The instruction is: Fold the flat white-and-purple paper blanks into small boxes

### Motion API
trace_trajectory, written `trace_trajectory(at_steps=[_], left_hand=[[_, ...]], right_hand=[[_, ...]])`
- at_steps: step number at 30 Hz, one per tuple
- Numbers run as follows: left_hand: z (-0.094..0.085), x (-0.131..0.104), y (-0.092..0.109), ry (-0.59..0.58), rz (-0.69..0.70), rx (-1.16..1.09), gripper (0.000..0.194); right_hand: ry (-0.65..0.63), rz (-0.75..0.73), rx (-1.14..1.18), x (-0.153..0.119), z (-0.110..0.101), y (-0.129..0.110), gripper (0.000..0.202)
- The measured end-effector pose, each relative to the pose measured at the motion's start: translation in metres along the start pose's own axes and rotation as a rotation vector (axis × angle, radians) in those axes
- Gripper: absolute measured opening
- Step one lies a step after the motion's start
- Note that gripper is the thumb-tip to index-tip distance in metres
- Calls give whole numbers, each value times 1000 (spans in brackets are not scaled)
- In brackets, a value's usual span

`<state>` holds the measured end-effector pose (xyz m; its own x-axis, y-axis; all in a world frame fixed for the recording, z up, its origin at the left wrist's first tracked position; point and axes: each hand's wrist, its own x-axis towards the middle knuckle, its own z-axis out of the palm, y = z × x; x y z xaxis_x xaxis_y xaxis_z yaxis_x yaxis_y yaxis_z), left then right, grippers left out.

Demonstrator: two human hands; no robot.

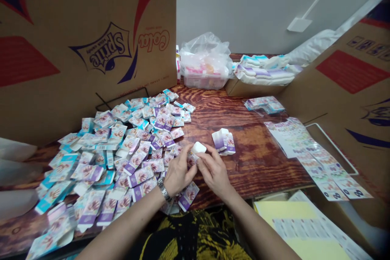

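Observation:
Between both hands, above the front of the wooden table, is a small printed box [192, 158] with a white piece [199, 147] at its top. My left hand [179, 172], with a metal watch at the wrist, has its fingers round the box's left side. My right hand [215, 170] pinches at the box and the white piece from the right. Just beyond my right hand stands a small group of purple and white boxes [224, 141]. A large heap of small purple and blue boxes [134, 146] spreads to the left.
Big cardboard cartons rise at the left [91, 40] and right [350, 89]. At the back are a clear plastic bag [205, 63] and a carton of packets [258, 88]. Printed sheets [319, 158] lie at the right, with yellow paper [289, 211] at the front right.

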<state>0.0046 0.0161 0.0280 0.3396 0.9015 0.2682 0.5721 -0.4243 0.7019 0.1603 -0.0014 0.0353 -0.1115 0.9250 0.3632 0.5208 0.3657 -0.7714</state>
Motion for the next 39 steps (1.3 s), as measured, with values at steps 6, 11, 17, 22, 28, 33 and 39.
trace_trajectory(at_steps=[6, 11, 17, 22, 28, 33, 39], left_hand=[[-4, 0, -1, 3, 119, -3, 38], [-3, -3, -4, -27, 235, 104, 36], [-2, -5, -5, 4, 247, 165, 42], [-2, -8, -7, -11, 240, 160, 42], [2, -10, -7, 24, 172, 167, 64], [4, -8, -5, -9, 178, 201, 71], [5, -8, -5, -47, 122, 206, 73]], right_hand=[[1, 219, 315, 4, -2, -7, 22], [-6, 497, 676, 14, -1, -8, 23], [-70, 552, 727, 18, -3, -8, 31], [-118, 426, 547, 19, -10, -11, 24], [-81, 244, 148, 19, -17, -20, 14], [-65, 110, 7, 16, -11, -29, 20], [-8, 95, -29, -3, 5, -28, 37]])
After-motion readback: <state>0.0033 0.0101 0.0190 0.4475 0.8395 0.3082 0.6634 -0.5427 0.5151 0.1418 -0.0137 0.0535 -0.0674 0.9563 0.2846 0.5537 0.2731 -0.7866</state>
